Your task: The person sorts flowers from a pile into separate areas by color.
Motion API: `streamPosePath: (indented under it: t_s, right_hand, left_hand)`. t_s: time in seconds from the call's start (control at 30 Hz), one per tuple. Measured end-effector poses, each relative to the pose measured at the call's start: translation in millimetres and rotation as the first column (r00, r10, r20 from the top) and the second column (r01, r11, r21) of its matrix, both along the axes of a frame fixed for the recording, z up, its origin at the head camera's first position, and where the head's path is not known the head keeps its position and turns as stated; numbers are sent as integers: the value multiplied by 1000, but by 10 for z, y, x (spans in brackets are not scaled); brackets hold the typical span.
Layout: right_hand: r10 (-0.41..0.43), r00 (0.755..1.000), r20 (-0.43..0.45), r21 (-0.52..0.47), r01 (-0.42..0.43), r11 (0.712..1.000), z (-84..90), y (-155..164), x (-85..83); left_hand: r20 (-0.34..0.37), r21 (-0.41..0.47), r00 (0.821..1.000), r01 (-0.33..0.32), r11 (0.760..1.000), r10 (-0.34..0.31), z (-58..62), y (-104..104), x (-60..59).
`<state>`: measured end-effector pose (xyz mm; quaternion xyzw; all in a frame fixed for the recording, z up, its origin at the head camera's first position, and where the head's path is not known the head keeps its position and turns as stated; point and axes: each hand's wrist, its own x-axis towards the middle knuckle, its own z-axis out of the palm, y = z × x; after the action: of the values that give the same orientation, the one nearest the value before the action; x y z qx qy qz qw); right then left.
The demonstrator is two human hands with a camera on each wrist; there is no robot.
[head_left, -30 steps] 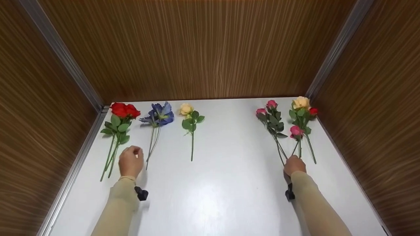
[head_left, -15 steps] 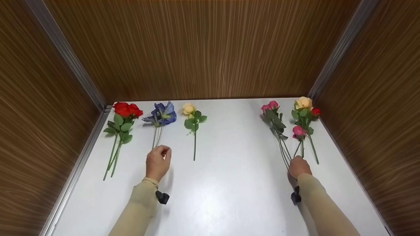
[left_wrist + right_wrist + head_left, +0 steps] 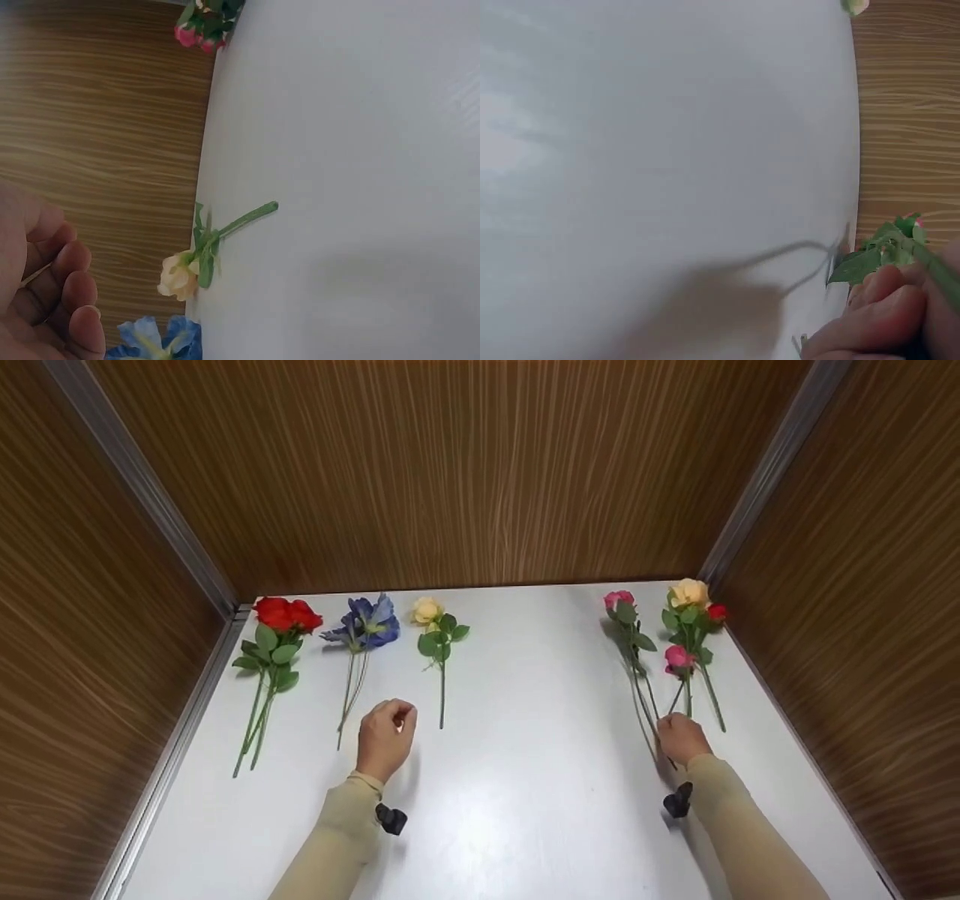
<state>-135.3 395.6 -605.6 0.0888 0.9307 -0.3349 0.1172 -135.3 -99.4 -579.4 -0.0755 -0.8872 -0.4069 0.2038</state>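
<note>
My right hand (image 3: 684,739) pinches the green stem (image 3: 936,274) of a pink rose (image 3: 619,598) at the table's right side. Dark green leaves stand out beyond the fingertips in the right wrist view. Another pink rose (image 3: 679,658) lies just ahead of this hand, its stem running towards it. Over the left half of the table, my left hand (image 3: 386,739) has its fingers loosely curled round nothing. Nearest to it are the blue flowers (image 3: 367,624), whose thin stems end left of the hand, and a pale yellow rose (image 3: 428,611) with green leaves.
Red roses (image 3: 287,615) lie at the far left of the white table (image 3: 517,675). At the back right corner, a peach rose (image 3: 688,594) lies beside a small red rose (image 3: 717,613). Wood-grain panels (image 3: 480,472) enclose the table at the back and sides.
My left hand has moved right, from beside the red roses' stems past the blue flowers' stems. The held pink rose has shifted, and one pink head now shows where two did.
</note>
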Motion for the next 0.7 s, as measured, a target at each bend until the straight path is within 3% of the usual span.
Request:
streamPosePath:
  t_s: [0.33,0.5,0.7]
  right_hand:
    - [-16,999,-33,-28,15,999,39,-33,22]
    - [-45,999,-29,-48,43,998,59,1,33]
    - [-83,993,-80,-1,83,997,70,43,64]
  left_hand:
    - [0,0,1000,15,1000,-15,-51,76,44]
    - [39,11,999,26,1000,-26,-69,103,68]
    - [68,3,997,32,999,-33,-92,138,80]
